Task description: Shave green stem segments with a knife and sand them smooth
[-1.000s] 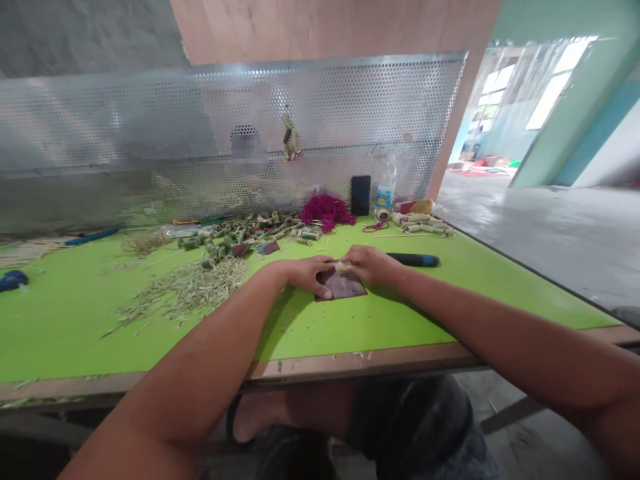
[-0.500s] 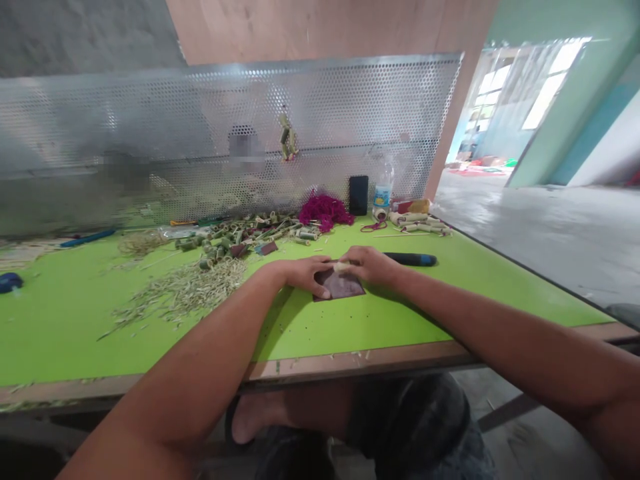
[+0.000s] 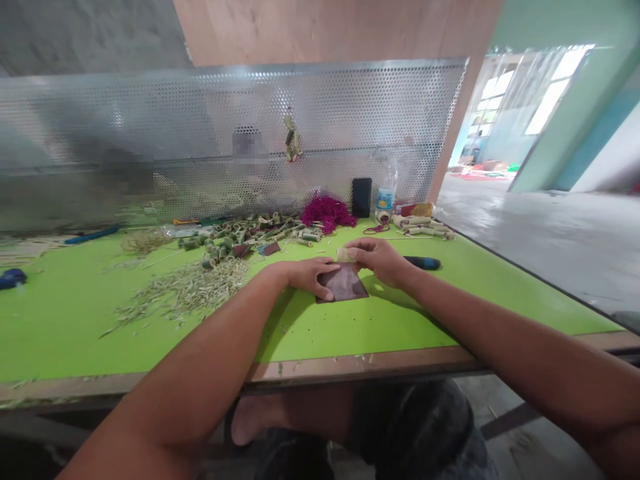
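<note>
Two hands, the left hand [image 3: 305, 277] and the right hand [image 3: 380, 261], are near the front edge of a bright green flat table [image 3: 60, 327]. The left hand lies on a thin dark brown square sheet [image 3: 344, 285], with its fingers together and pressing flat on the left part of this sheet. The right hand is above the top corner of the sheet. Its fingers are together and seem to pinch, with the thumb, a small pale cut piece of stem [image 3: 346, 255], which is just above the sheet. Just beyond the right hand lies a black tool handle with a blue band [image 3: 424, 263]. Farther left is a loose heap of pale green shavings [image 3: 183, 290], and behind it are many short green stem pieces [image 3: 225, 241]. Along the back, before a perforated metal panel [image 3: 240, 100], are a tangle of magenta fibre [image 3: 326, 211], a black phone [image 3: 361, 197] and a clear plastic water bottle with a blue label [image 3: 387, 193].
</note>
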`<move>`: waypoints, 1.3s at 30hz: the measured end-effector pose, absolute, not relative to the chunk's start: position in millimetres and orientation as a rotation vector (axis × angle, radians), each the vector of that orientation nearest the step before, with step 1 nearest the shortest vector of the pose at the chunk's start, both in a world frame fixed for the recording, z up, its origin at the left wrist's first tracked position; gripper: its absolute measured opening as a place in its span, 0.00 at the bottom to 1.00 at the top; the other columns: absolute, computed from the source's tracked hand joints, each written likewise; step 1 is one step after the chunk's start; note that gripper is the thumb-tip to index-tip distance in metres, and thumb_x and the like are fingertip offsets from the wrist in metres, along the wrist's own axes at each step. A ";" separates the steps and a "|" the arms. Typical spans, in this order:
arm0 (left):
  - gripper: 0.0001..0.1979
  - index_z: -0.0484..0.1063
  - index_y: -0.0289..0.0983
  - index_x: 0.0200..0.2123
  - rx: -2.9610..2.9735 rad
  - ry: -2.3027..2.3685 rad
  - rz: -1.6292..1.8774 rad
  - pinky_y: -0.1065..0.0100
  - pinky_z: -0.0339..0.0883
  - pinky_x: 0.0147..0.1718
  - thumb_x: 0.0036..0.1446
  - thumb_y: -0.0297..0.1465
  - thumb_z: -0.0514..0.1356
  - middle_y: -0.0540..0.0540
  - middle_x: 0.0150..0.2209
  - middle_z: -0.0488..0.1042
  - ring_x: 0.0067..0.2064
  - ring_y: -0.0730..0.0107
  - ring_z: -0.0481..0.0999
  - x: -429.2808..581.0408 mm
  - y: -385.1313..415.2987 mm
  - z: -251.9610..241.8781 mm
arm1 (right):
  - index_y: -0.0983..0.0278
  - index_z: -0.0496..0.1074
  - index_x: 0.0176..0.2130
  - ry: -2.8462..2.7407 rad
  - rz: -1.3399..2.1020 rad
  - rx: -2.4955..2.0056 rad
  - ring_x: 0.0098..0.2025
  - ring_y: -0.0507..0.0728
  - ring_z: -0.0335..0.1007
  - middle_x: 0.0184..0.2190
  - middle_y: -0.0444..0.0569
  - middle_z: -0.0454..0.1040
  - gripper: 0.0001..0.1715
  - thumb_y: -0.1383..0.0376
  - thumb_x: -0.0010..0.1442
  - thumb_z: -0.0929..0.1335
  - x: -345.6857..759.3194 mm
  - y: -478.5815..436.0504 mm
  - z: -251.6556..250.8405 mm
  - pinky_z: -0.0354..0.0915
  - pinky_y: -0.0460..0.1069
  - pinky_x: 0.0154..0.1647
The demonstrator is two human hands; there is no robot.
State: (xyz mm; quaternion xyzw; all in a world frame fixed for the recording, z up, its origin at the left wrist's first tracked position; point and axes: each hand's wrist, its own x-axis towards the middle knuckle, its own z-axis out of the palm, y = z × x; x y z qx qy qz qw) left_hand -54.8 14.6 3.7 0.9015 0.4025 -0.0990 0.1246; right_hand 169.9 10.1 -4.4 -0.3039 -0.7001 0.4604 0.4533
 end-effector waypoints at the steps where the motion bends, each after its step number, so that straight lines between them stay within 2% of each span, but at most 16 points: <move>1: 0.55 0.41 0.38 0.69 2.631 1.169 -0.280 0.56 0.38 0.65 0.45 0.60 0.57 0.40 0.70 0.35 0.69 0.51 0.39 -54.4 14.5 3.6 | 0.65 0.76 0.36 -1.650 1.233 -0.711 0.22 0.49 0.66 0.26 0.45 0.75 0.20 0.54 0.48 0.74 168.2 6.8 -3.2 0.65 0.47 0.26; 6: 0.55 0.41 0.40 0.69 2.624 1.164 -0.289 0.55 0.38 0.65 0.46 0.60 0.56 0.42 0.70 0.35 0.69 0.51 0.38 -53.8 13.5 5.3 | 0.65 0.77 0.35 -1.461 1.399 -0.580 0.18 0.47 0.64 0.26 0.45 0.76 0.19 0.55 0.46 0.76 167.8 -3.3 5.3 0.62 0.44 0.17; 11: 0.54 0.41 0.41 0.69 2.619 1.171 -0.290 0.55 0.37 0.65 0.46 0.61 0.56 0.43 0.70 0.34 0.69 0.51 0.37 -55.7 14.0 5.1 | 0.65 0.78 0.35 -1.438 1.441 -0.490 0.19 0.47 0.64 0.27 0.45 0.77 0.19 0.55 0.46 0.76 170.2 -8.0 10.7 0.62 0.43 0.17; 16: 0.54 0.40 0.44 0.69 2.602 1.178 -0.297 0.54 0.37 0.65 0.46 0.61 0.56 0.45 0.70 0.33 0.69 0.50 0.36 -57.1 15.6 3.2 | 0.64 0.77 0.37 -1.512 1.401 -0.519 0.19 0.47 0.64 0.28 0.45 0.75 0.21 0.51 0.50 0.73 171.9 -6.8 8.1 0.64 0.44 0.20; 19: 0.54 0.42 0.42 0.69 2.608 1.185 -0.284 0.54 0.39 0.65 0.46 0.60 0.57 0.43 0.70 0.35 0.69 0.48 0.38 -56.6 15.5 2.5 | 0.65 0.77 0.41 -1.753 1.187 -0.651 0.24 0.50 0.66 0.30 0.47 0.75 0.22 0.51 0.54 0.70 173.4 -1.1 1.6 0.67 0.47 0.27; 23: 0.49 0.51 0.40 0.66 2.649 1.142 -0.254 0.56 0.42 0.65 0.46 0.59 0.58 0.42 0.70 0.41 0.68 0.48 0.44 -56.1 14.8 2.6 | 0.63 0.77 0.46 -2.289 0.539 -0.696 0.40 0.56 0.69 0.37 0.50 0.76 0.17 0.60 0.58 0.69 171.0 10.4 -11.5 0.66 0.53 0.46; 25: 0.48 0.53 0.39 0.65 2.663 1.111 -0.236 0.59 0.43 0.65 0.46 0.59 0.58 0.42 0.69 0.42 0.68 0.49 0.45 -56.1 14.6 3.2 | 0.64 0.76 0.46 -2.426 0.276 -0.693 0.45 0.58 0.68 0.40 0.52 0.75 0.16 0.64 0.58 0.68 167.8 15.1 -17.8 0.63 0.54 0.51; 28: 0.50 0.52 0.38 0.65 2.657 1.112 -0.212 0.60 0.42 0.65 0.46 0.59 0.59 0.41 0.69 0.42 0.68 0.50 0.45 -56.5 15.1 3.3 | 0.67 0.76 0.45 -2.510 0.080 -0.767 0.45 0.59 0.68 0.40 0.54 0.74 0.14 0.65 0.60 0.67 163.0 15.8 -24.2 0.63 0.55 0.51; 33: 0.48 0.52 0.42 0.66 2.638 1.108 -0.208 0.59 0.40 0.65 0.46 0.58 0.59 0.44 0.70 0.40 0.69 0.51 0.43 -57.4 18.6 -0.6 | 0.67 0.73 0.48 -2.600 0.010 -0.625 0.47 0.58 0.68 0.45 0.56 0.74 0.16 0.65 0.62 0.65 159.6 7.2 -24.6 0.63 0.54 0.50; 37: 0.50 0.50 0.41 0.66 2.645 1.130 -0.201 0.57 0.40 0.65 0.45 0.59 0.59 0.42 0.70 0.40 0.68 0.50 0.43 -57.6 20.0 -2.7 | 0.64 0.75 0.41 -2.636 -0.109 -0.721 0.43 0.59 0.68 0.37 0.54 0.75 0.09 0.68 0.60 0.67 161.3 9.0 -21.5 0.63 0.54 0.47; 39: 0.50 0.49 0.42 0.66 2.633 1.131 -0.219 0.56 0.40 0.65 0.45 0.58 0.59 0.43 0.70 0.40 0.68 0.49 0.43 -57.3 19.2 -2.0 | 0.64 0.74 0.43 -2.636 -0.102 -0.655 0.44 0.59 0.67 0.40 0.55 0.74 0.11 0.68 0.59 0.67 162.8 10.5 -21.7 0.63 0.54 0.48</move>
